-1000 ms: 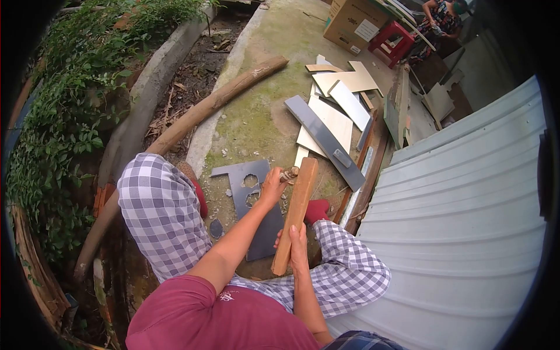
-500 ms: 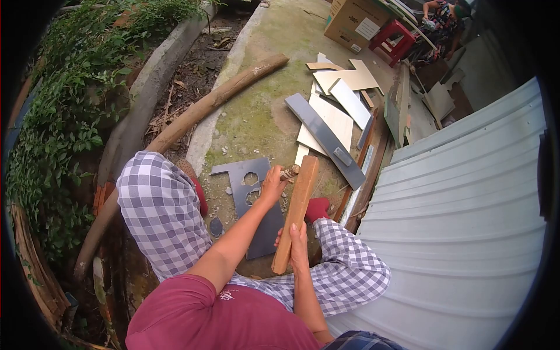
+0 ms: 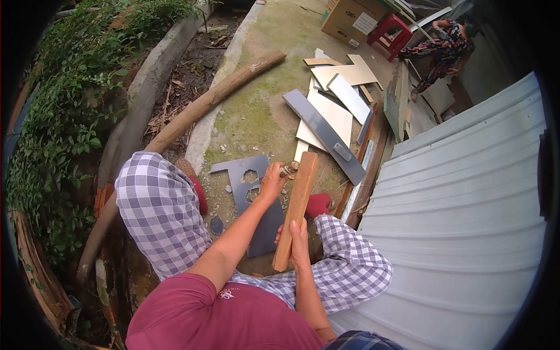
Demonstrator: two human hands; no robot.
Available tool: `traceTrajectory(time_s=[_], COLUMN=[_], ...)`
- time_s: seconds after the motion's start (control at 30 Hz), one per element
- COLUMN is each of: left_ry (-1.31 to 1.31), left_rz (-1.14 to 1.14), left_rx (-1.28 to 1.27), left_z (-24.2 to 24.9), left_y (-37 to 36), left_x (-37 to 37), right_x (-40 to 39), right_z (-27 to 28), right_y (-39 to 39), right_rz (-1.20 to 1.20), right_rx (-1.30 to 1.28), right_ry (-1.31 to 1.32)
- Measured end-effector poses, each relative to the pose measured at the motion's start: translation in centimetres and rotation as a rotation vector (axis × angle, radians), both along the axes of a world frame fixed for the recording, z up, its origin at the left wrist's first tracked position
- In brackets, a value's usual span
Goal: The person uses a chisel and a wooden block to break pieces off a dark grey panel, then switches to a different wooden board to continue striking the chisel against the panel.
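My right hand grips a squared wooden block near its lower end, fingers wrapped round the edges. The block slants up and away from my lap. My left hand is closed on a short, knobbly brownish piece that sits right at the block's left edge near the top. Below my left hand lies a dark grey board with two ragged holes broken through it. Small chips are scattered on the ground round it.
A pile of pale boards and a long grey panel lie ahead. On the left are a log and leafy plants; corrugated metal flanks the right. Farther back are a carton, red stool and another person.
My hands, the block and the knobbly piece stay almost in place. The person at the back has shifted and now shows more of the body and legs.
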State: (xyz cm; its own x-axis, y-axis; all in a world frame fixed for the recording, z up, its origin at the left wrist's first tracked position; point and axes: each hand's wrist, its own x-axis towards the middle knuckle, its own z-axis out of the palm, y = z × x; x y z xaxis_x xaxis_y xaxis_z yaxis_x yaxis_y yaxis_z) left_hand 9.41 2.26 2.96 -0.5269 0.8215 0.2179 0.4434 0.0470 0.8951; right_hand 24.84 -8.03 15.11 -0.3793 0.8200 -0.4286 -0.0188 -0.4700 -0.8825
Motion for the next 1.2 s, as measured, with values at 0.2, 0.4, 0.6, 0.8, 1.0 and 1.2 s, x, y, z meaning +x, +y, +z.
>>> traceTrajectory(time_s=[0.2,0.4,0.6,0.8,1.0,1.2], left_ry=[-0.052,-0.047,-0.013,0.008,0.012,0.019], left_rz=[-0.018,-0.016,-0.009,-0.019,-0.001,0.003], left_rx=[-0.036,-0.032,-0.030,-0.048,-0.018,-0.036], left_z=[-0.23,-0.07,0.15,0.30,0.44,0.44], left_y=[0.15,0.15,0.06,0.04,0.06,-0.01], left_x=[0.06,0.13,0.12,0.05,0.24,0.34], right_x=[0.00,0.06,0.20,0.14,0.19,0.21], right_z=[0.28,0.25,-0.07,0.26,0.05,-0.26], right_y=[0.01,0.11,0.14,0.16,0.18,0.24], right_rz=[-0.001,0.002,-0.003,0.001,-0.002,-0.020], right_rx=[0.002,-0.008,-0.010,-0.002,0.002,-0.005], right_ry=[0.000,0.007,-0.001,0.002,-0.010,-0.011])
